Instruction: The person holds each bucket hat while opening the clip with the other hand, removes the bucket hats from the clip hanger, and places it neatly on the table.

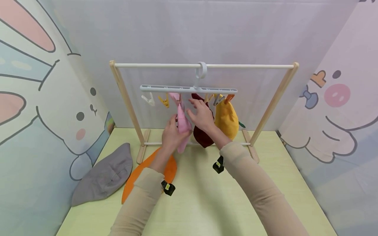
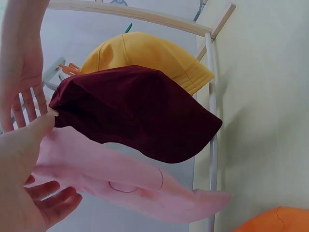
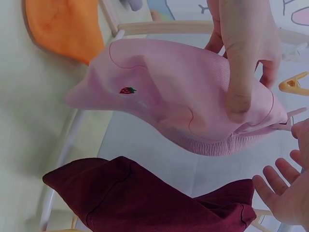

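Note:
A pink bucket hat (image 1: 182, 121) with a small strawberry mark (image 3: 127, 90) hangs from a pink clothespin (image 1: 178, 99) on a white hanger (image 1: 189, 89). My left hand (image 1: 174, 133) holds the pink hat, thumb on one face and fingers on the other. My right hand (image 1: 204, 115) is beside the hat's clipped top, fingers spread and gripping nothing; its thumb is near the clothespin, and contact cannot be told. Behind that hand a maroon hat (image 2: 140, 113) hangs. Further right hangs a yellow hat (image 1: 226, 118), with an orange clothespin (image 1: 229, 98) at its top.
A wooden rack (image 1: 124, 95) with a white top rail (image 1: 159, 65) bears the hanger. White (image 1: 148, 99) and yellow (image 1: 163, 101) clothespins dangle at the hanger's left. A grey hat (image 1: 104, 175) and an orange hat (image 1: 169, 168) lie on the table (image 1: 200, 200) at left.

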The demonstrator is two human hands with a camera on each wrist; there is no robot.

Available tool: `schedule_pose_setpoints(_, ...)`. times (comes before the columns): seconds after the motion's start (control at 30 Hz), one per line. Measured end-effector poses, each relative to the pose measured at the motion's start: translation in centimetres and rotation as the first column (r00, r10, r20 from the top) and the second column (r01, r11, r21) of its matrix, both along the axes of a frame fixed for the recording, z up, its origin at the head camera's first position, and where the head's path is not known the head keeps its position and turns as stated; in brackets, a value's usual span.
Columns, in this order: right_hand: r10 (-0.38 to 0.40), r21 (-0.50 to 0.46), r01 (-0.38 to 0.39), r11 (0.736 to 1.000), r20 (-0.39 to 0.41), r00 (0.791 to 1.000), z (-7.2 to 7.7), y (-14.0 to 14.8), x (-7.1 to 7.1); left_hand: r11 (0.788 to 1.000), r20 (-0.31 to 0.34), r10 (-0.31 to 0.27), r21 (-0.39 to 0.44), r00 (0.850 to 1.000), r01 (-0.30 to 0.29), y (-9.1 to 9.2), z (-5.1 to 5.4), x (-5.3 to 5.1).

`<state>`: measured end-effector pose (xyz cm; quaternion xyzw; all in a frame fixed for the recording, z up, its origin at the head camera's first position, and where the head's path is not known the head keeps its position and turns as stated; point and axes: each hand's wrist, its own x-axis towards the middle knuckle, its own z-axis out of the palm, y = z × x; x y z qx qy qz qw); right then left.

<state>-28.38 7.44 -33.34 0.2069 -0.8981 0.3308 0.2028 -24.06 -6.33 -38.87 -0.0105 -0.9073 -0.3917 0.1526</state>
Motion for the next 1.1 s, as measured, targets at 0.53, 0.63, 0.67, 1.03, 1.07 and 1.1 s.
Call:
schedule_pose_setpoints(0.53, 0.004, -0.022, -0.004, 1.000, 0.019, 1.000, -0.2, -0.4, -0.1, 0.998, -0.066, 0.013, -0.053, 0.998, -0.017, 0.0, -0.1, 0.3)
schedule_pose_setpoints(0.63, 0.006, -0.026, -0.005, 1.000, 0.018, 1.000, -0.2, -0.5, -0.1, 0.998, -0.055, 0.014, -0.054, 0.998, -0.017, -0.1, 0.0, 0.6)
schedule_pose_setpoints(0.67, 0.006, -0.027, -0.006, 1.000, 0.015, 1.000, -0.1, -0.6, -0.1, 0.999, -0.059, 0.012, -0.051, 0.998, -0.015, -0.1, 0.1, 0.7)
schedule_pose_setpoints(1.03, 0.004, -0.029, -0.003, 1.000, 0.015, 1.000, 0.5, -1.0, 0.3, 0.996, -0.138, -0.027, -0.083, 0.990, 0.016, -0.2, 0.2, 1.7)
schedule_pose_setpoints(1.07, 0.004, -0.033, -0.004, 0.999, 0.017, 1.000, 0.5, -1.0, 0.4, 0.996, -0.140, -0.031, -0.084, 0.990, 0.019, -0.2, 0.2, 1.8)
schedule_pose_setpoints(1.1, 0.004, -0.036, -0.003, 0.999, 0.017, 1.000, 0.6, -1.0, 0.5, 0.996, -0.140, -0.033, -0.085, 0.990, 0.021, -0.2, 0.2, 1.9)
